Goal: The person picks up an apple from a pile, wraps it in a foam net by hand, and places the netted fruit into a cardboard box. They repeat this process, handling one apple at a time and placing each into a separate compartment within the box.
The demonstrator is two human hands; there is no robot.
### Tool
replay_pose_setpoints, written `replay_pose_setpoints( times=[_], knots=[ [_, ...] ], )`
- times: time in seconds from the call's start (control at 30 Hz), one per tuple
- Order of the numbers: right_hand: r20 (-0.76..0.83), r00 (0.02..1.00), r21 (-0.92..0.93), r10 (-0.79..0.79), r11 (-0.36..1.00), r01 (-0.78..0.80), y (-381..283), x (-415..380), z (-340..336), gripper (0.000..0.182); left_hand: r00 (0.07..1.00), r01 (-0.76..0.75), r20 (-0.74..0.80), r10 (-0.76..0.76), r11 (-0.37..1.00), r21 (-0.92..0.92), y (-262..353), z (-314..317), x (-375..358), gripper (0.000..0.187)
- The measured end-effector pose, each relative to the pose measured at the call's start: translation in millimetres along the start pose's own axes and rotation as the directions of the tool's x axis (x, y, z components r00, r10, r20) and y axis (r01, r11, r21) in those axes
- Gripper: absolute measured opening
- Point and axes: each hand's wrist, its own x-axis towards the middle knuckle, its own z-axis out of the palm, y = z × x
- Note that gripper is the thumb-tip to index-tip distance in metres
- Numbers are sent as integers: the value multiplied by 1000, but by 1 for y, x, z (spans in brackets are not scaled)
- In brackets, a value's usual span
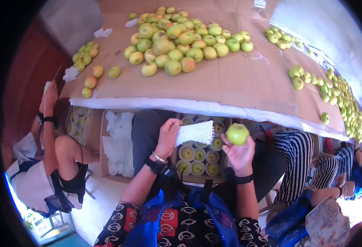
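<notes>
My left hand (167,138) is closed on one end of a white foam net sleeve (195,133), which sticks out to the right and looks unfilled. In my right hand (240,157) sits a green apple (237,134), resting on the fingertips with the palm turned up. The apple and the sleeve's free end are a short gap apart. Below both hands, between my knees, stands a cardboard box with rows of net-wrapped apples (197,168). Farther forward, a large pile of green and blushed apples (176,41) lies on the table.
The cardboard-covered table (230,78) has a pale front edge just beyond my hands. A box of white foam sleeves (119,144) stands to the left. People sit on both sides; one person's hands (49,99) work at the left. More apples (341,94) spread along the right side.
</notes>
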Motion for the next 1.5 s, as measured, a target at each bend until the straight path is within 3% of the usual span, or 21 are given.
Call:
replay_pose_setpoints(
  times=[0.1,0.23,0.3,0.53,0.6,0.8,0.97,1.03,1.1,1.13,1.17,1.2,1.23,1.3,1.5],
  knots=[
    [37,999,16,-1,1000,0,7,-8,-16,53,999,28,16,-29,998,52,-10,11,-5,12],
    [71,987,-71,-146,986,151,15,-8,-28,53,994,113,-10,-113,993,29,-10,19,-15,12],
    [106,989,-141,-100,983,115,20,-7,-35,52,998,63,9,-65,990,125,-15,16,-14,12],
    [99,991,-80,-94,992,102,39,-11,-38,52,996,80,-33,-77,991,105,-18,20,-10,12],
    [86,996,101,3,995,-12,37,-13,-36,53,997,77,-33,-74,990,115,-23,17,-7,12],
    [79,987,96,141,984,-148,39,-11,-38,50,997,76,-7,-76,991,114,-27,16,-6,13],
    [14,996,81,91,992,-92,43,-6,-44,46,998,54,35,-61,985,165,-34,9,-2,12],
    [4,998,111,70,991,-70,43,-5,-44,43,957,-233,-26,290,815,530,-36,14,-3,15],
    [-43,994,-87,-96,992,92,40,-3,-44,42,962,-193,-81,261,861,471,-26,24,-8,21],
    [-46,994,-87,-98,992,94,42,-3,-46,42,979,-193,32,200,876,443,-18,29,-12,22],
    [-27,992,-220,-127,968,118,44,-2,-47,43,980,-189,143,141,889,416,-13,31,-14,23],
    [-2,989,-346,-150,928,140,48,0,-47,44,980,-1,189,-62,948,317,-12,30,-15,24],
    [1,989,-343,-145,929,137,52,0,-47,44,962,109,219,-164,964,241,-18,30,-15,25],
    [81,988,-537,-133,829,156,59,-1,-39,48,937,215,264,-229,973,79,-21,40,-22,25],
    [67,994,-516,-90,849,112,72,-1,-35,51,934,285,182,-306,949,132,-30,36,-19,21]
  ],
)
